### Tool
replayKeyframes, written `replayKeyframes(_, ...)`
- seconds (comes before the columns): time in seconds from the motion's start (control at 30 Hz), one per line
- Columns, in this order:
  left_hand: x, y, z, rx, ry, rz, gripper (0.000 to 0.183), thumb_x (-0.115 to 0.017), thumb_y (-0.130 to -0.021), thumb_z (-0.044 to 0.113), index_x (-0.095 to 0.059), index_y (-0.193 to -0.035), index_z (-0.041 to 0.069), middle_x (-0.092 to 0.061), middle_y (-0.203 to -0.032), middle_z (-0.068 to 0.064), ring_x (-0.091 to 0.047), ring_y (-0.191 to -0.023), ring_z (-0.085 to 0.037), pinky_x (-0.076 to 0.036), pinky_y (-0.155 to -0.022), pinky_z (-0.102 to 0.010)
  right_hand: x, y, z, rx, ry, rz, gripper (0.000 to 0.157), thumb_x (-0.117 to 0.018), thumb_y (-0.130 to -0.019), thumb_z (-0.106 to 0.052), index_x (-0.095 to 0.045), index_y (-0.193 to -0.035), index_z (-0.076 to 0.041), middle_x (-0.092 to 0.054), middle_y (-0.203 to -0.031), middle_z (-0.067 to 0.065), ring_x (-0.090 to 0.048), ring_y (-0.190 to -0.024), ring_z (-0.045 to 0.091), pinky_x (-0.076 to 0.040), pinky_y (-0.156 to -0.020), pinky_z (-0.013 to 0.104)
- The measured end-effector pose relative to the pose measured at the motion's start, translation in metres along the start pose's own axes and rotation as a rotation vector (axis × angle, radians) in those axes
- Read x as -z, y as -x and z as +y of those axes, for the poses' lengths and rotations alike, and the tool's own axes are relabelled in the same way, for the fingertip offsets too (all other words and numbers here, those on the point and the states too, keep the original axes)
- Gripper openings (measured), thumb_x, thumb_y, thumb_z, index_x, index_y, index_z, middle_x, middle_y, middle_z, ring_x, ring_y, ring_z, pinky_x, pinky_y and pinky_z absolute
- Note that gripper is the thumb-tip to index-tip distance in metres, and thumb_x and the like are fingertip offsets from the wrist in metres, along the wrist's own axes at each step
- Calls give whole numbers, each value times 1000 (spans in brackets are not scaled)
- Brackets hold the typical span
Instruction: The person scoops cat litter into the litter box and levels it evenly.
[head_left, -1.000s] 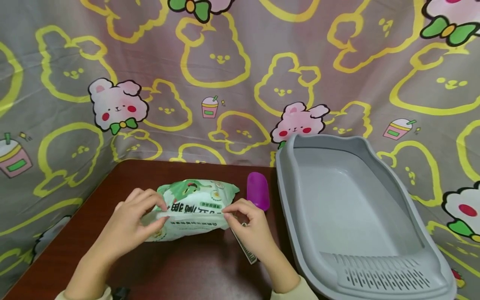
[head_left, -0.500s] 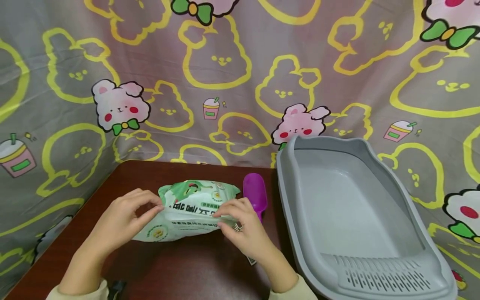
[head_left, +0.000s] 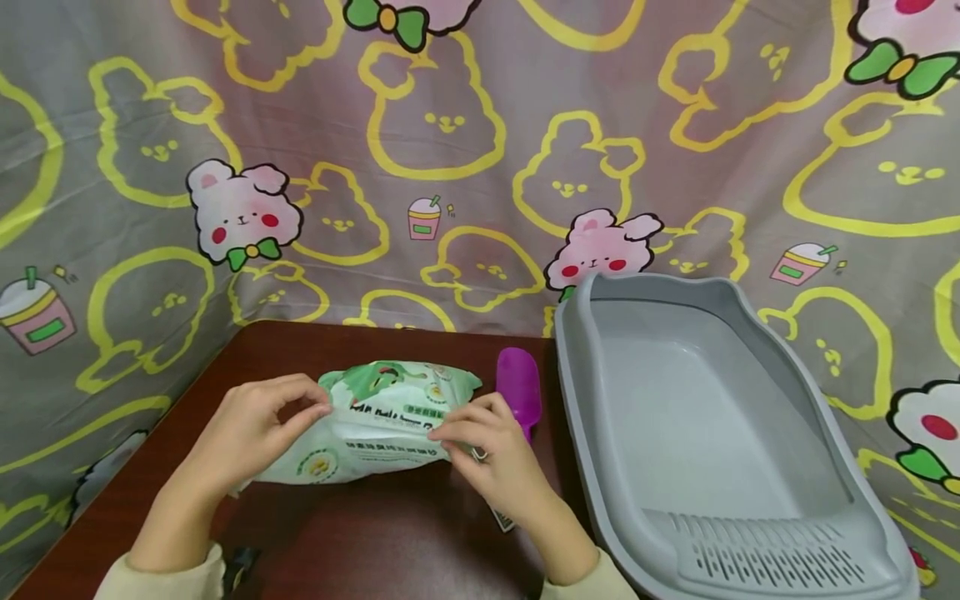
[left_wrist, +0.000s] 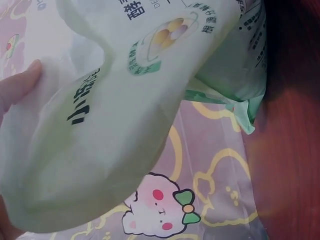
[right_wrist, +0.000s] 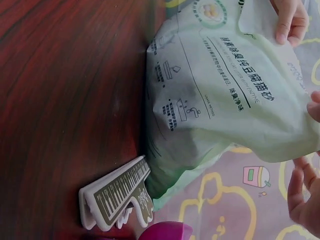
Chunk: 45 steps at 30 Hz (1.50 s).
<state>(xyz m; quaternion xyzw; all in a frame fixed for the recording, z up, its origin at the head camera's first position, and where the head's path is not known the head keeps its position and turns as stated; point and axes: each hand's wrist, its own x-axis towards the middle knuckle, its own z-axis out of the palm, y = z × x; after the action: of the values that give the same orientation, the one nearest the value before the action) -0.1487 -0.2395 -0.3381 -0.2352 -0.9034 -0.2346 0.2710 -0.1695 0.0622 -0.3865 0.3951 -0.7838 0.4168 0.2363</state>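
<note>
A pale green and white bag of cat litter (head_left: pixel 397 383) lies on the table, its loose top raised between both hands. My left hand (head_left: pixel 251 429) pinches the left end of the top edge between thumb and fingers. At the right end of that edge, my right hand (head_left: pixel 491 458) pinches the plastic. In the left wrist view the bag's slack top (left_wrist: pixel 115 130) bulges close to the camera, beside the left thumb (left_wrist: pixel 22 85). A white clip with a dark, lined strip (right_wrist: pixel 117 192) lies at the bag's side, mostly hidden by the right hand in the head view.
Behind the right hand lies a purple scoop (head_left: pixel 519 383). A large grey litter box (head_left: pixel 573 417) with a slotted front end stands at the right. A small dark object (head_left: pixel 242 567) shows by the left sleeve. A patterned curtain (head_left: pixel 465 192) hangs behind the table (head_left: pixel 360 533).
The right hand has shifted a little left and down along the bag's top edge, covering more of the clip. The left hand has moved slightly left and up; more of the scoop shows.
</note>
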Motion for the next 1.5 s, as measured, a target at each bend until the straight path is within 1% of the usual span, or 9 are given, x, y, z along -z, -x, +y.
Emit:
replayKeyframes(0.3, -3, 0, 0, 23, 24, 8, 23, -81, -78, 7, -70, -83, 26, -66, -80, 18, -53, -67, 5, -43, -59, -14, -1, 1, -2, -10, 252, 46, 18, -82, -79, -16, -76, -92, -27, -72, -92, -17, -53, -92, 9, -34, -62, 21)
replayKeyframes(0.47, -3, -3, 0, 4, 24, 13, 23, -82, -77, 6, -70, -83, 25, -67, -80, 17, -54, -67, 5, -43, -60, -12, -3, 1, -1, -83, 93, 53, 13, -81, -79, -11, -74, -86, -20, -73, -90, -11, -53, -89, 10, -44, -65, 18)
replayKeyframes(0.63, -2, -6, 0, -51, 14, 51, 26, -83, -73, 2, -71, -82, 24, -66, -79, 18, -54, -67, 5, -42, -60, -10, -2, -1, -1, -65, -22, 55, 10, -78, -79, -8, -70, -80, -15, -74, -93, -3, -54, -93, 15, -49, -70, 20)
replayKeyframes(0.77, 0, -11, 1, -76, 0, 75, 24, -83, -74, 4, -72, -82, 23, -67, -79, 17, -54, -66, 4, -41, -60, -11, 2, -1, -1, -25, -8, 29, 13, -78, -77, -8, -67, -77, -16, -73, -97, -1, -54, -97, 16, -48, -74, 23)
replayKeyframes(0.9, -1, -14, 3, -19, -61, 119, 21, -84, -74, 5, -73, -81, 21, -69, -79, 14, -54, -63, 4, -39, -58, -12, 7, 1, -2, 43, 30, -51, 12, -78, -77, -12, -67, -76, -18, -71, -106, -2, -52, -103, 16, -47, -81, 30)
replayKeyframes(1.03, -2, -17, 7, 34, -95, 181, 18, -84, -74, 6, -73, -80, 18, -71, -78, 10, -53, -58, 3, -38, -55, -14, 12, 2, -1, 106, 53, -120, 11, -77, -78, -17, -67, -76, -21, -69, -112, -3, -53, -104, 18, -44, -76, 30)
replayKeyframes(1.1, -2, -21, 9, 44, -90, 206, 17, -84, -74, 5, -74, -80, 18, -71, -79, 9, -54, -59, 2, -38, -56, -14, 16, 1, 0, 115, 74, -120, 11, -76, -79, -17, -67, -76, -22, -68, -112, -4, -53, -103, 18, -41, -72, 29)
replayKeyframes(1.3, -5, -33, 16, 39, -55, 234, 16, -83, -76, 5, -76, -82, 18, -72, -80, 9, -55, -62, -1, -38, -56, -13, 27, -2, 0, 17, 136, -79, 11, -75, -81, -19, -67, -75, -24, -68, -109, -9, -52, -104, 13, -38, -69, 30)
replayKeyframes(1.5, -4, -37, 18, 19, -56, 274, 18, -83, -74, 1, -76, -81, 16, -72, -80, 7, -60, -65, -6, -41, -57, -15, 24, -3, -6, -87, 67, -79, 6, -75, -85, -22, -73, -81, -24, -67, -107, -6, -50, -102, 11, -46, -72, 27)
